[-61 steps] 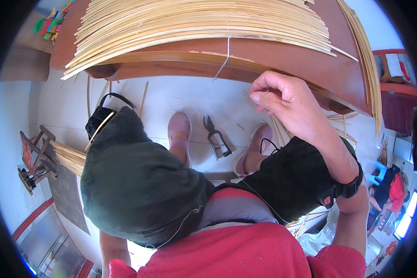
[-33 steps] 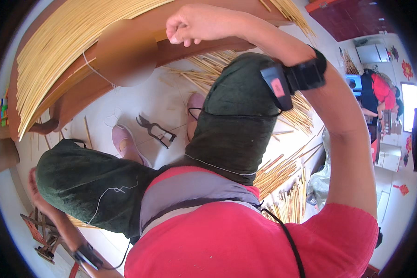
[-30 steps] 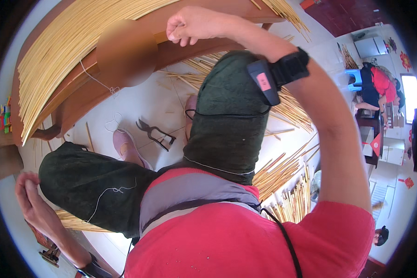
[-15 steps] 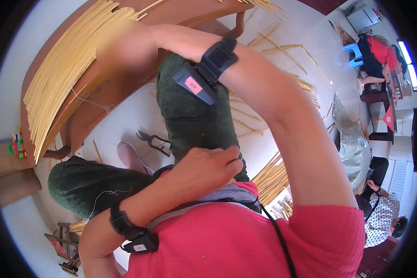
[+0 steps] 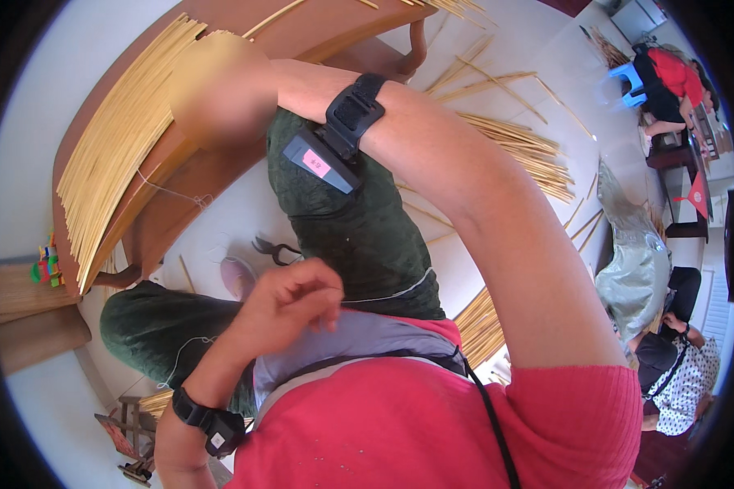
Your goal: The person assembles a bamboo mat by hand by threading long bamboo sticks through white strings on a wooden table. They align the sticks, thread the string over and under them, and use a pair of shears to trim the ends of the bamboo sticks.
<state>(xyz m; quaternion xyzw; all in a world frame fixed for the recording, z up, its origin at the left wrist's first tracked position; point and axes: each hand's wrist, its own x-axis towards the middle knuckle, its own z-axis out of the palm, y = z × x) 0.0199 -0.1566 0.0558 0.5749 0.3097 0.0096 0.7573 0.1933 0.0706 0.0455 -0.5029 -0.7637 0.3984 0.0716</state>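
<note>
1. The pale sticks lay side by side in a broad layer (image 5: pixel 122 138) on the brown table (image 5: pixel 334 26), at the upper left, with a white thread (image 5: pixel 171 191) hanging over its near edge.
2. The right hand (image 5: pixel 235 102) was at this layer's right side; a round blur covered it and part of the sticks, so I could not tell its grip.
3. The left hand (image 5: pixel 302 300) hung over the lap, fingers loosely curled; whether they pinched anything was unclear.
4. Between lap and table stood the green-clad right leg (image 5: pixel 347 220); it and the left hand partly hid the dark shears (image 5: pixel 276 249) and a pink shoe (image 5: pixel 236 279) on the floor.
5. More sticks (image 5: pixel 522 151) lay scattered beyond the right forearm, and a bundle (image 5: pixel 481 326) lay beside the right hip.
6. Farther right were a crumpled translucent sheet (image 5: pixel 634 269), a blue stool (image 5: pixel 628 85) and two people, one in a red top (image 5: pixel 675 75), one in a spotted top (image 5: pixel 683 387).
7. A wooden chair (image 5: pixel 126 432) stood at lower left.
</note>
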